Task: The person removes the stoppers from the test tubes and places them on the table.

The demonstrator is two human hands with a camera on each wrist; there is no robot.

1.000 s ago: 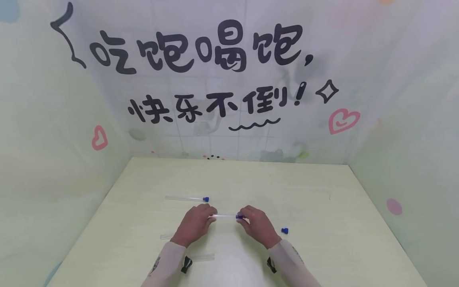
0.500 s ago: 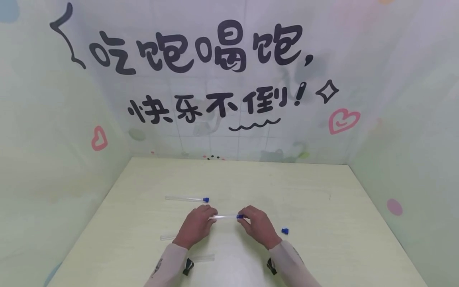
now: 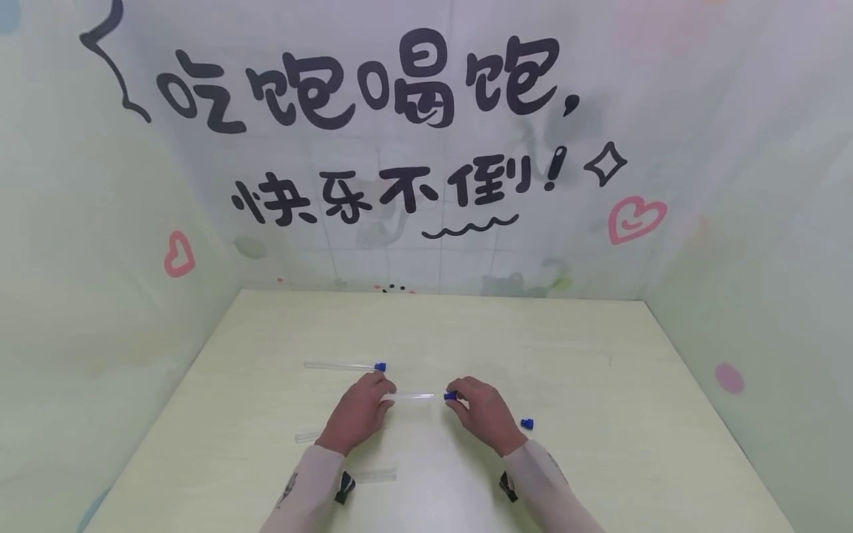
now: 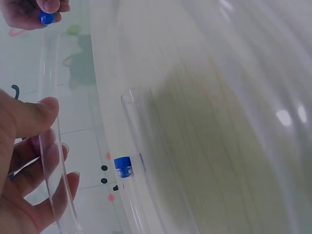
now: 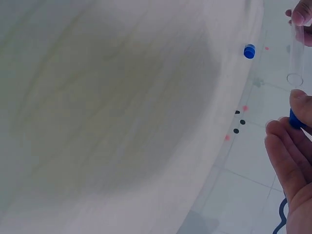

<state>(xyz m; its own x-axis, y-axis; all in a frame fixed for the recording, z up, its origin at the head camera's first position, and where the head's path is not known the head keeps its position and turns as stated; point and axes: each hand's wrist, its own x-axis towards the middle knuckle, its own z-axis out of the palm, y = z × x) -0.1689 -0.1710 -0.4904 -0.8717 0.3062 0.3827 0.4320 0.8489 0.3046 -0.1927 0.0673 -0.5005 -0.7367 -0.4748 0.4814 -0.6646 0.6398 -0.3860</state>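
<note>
On the far left of the pale surface (image 3: 586, 385) a capped tube (image 3: 343, 366) lies flat, its blue cap pointing right, just beyond my left hand (image 3: 360, 411). Nearer to me on the left, two more clear tubes lie on the surface: one (image 3: 306, 437) pokes out from behind my left wrist, another (image 3: 376, 474) sits beside my left sleeve. My left hand has its thumb and fingers (image 4: 34, 161) curled round one end of a clear tube (image 3: 408, 397), which I hold level above the surface between both hands, its open mouth (image 5: 295, 78) turned to the right. In the left wrist view the tube (image 4: 51, 146) runs past my thumb toward my other hand. A small gap separates the open mouth from the blue cap (image 3: 451, 396), which my right hand (image 3: 486, 414) pinches between thumb and fingertips (image 5: 285, 146); in the right wrist view the cap (image 5: 295, 119) is mostly covered by my thumb and sits just clear of the tube's rim. To the right of my right hand a loose blue cap (image 3: 527, 424) rests alone on the surface. Behind it all stands a wall (image 3: 666, 111) painted with large black characters and pink hearts.
</note>
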